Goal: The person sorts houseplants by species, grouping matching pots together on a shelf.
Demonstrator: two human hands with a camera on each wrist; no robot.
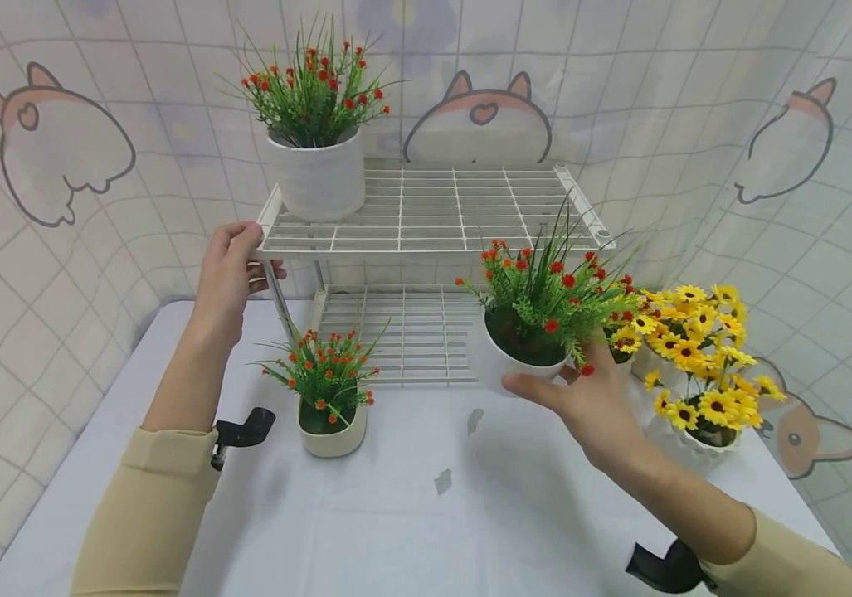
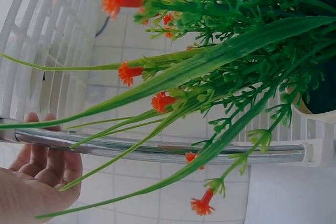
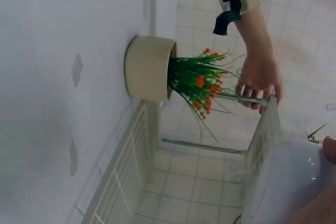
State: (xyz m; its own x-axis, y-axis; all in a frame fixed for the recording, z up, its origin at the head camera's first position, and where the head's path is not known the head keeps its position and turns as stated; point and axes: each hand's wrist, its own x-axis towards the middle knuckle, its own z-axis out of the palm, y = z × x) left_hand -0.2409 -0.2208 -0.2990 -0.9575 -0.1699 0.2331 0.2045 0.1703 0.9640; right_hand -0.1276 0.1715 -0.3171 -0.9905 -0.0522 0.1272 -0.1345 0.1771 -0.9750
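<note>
My left hand point(image 1: 226, 269) grips the upper front left corner of a white two-tier wire rack point(image 1: 433, 249). In the left wrist view its fingers point(image 2: 39, 158) curl behind the metal post point(image 2: 157, 149), partly veiled by grass blades. My right hand point(image 1: 597, 406) holds a white flowerpot point(image 1: 496, 356) with red flowers and green grass, raised in front of the rack's right half. That pot tilts a little, thumb on its near side. In the right wrist view the white pot point(image 3: 294, 177) shows smooth and rounded at the lower right.
Another white pot point(image 1: 321, 178) with red flowers stands on the top shelf, left end. A cream pot point(image 1: 334, 439) of orange-red flowers sits on the white table point(image 1: 396, 531) by the front left post. Several yellow-flowered pots point(image 1: 709, 406) cluster at the right.
</note>
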